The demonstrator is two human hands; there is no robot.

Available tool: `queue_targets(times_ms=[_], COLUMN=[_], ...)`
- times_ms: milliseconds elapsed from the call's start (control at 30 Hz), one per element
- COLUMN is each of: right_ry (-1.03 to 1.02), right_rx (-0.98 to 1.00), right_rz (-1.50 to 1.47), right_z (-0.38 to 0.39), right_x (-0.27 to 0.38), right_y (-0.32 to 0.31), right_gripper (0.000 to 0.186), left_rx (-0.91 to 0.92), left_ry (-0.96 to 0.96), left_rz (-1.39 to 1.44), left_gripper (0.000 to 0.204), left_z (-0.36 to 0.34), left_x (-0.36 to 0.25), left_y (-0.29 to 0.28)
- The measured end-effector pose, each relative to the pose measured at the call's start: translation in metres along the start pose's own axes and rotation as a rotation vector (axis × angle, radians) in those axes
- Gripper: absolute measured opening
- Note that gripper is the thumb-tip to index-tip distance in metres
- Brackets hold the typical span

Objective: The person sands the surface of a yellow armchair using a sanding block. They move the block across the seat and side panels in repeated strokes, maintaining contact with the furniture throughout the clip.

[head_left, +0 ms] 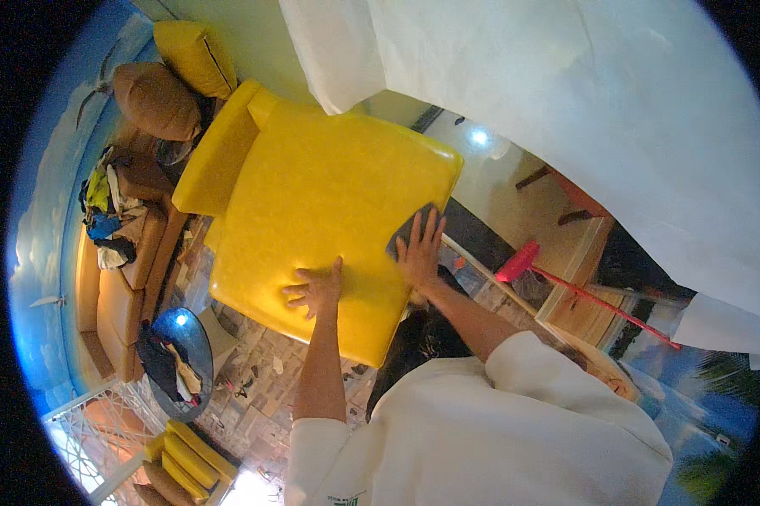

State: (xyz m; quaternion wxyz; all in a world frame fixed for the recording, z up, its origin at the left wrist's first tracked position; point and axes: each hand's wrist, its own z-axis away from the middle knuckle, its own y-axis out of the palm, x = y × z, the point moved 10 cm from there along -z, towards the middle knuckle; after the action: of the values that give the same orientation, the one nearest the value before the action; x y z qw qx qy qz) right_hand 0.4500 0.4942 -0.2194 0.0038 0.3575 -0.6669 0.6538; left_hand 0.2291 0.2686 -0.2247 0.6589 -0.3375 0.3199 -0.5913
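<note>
A large yellow padded seat point(329, 185) with a glossy cover spreads out in front of me, its backrest on the left. My left hand point(314, 291) rests open on its near part, fingers spread, with nothing in it. At the seat's right edge, my right hand point(419, 257) holds a dark grey cloth point(403, 229) against the cover. The fingers of that hand extend over the cloth, and its palm side is hidden.
Left stand a brown sofa point(118, 304) heaped with clothes point(110, 211) and a dark oval table point(177, 388). Cushions point(156, 101) lie at the upper left. A red-handled broom point(519, 262) leans at the right, near wooden shelving point(582, 312). White sheeting point(582, 93) hangs across the upper right.
</note>
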Motion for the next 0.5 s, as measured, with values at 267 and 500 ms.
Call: queue_targets(times_ms=[267, 500], right_ry=[-0.377, -0.506], right_rx=[0.488, 0.213], right_rz=[0.023, 0.069], right_z=[0.172, 0.056], right_x=[0.075, 0.042], right_y=[0.007, -0.012], right_gripper=[0.082, 0.079], left_rx=[-0.018, 0.017], left_ry=[0.048, -0.022], left_rz=[-0.059, 0.021], left_gripper=[0.135, 0.129], left_z=[-0.016, 0.001], left_x=[0.004, 0.002], left_y=[0.009, -0.007])
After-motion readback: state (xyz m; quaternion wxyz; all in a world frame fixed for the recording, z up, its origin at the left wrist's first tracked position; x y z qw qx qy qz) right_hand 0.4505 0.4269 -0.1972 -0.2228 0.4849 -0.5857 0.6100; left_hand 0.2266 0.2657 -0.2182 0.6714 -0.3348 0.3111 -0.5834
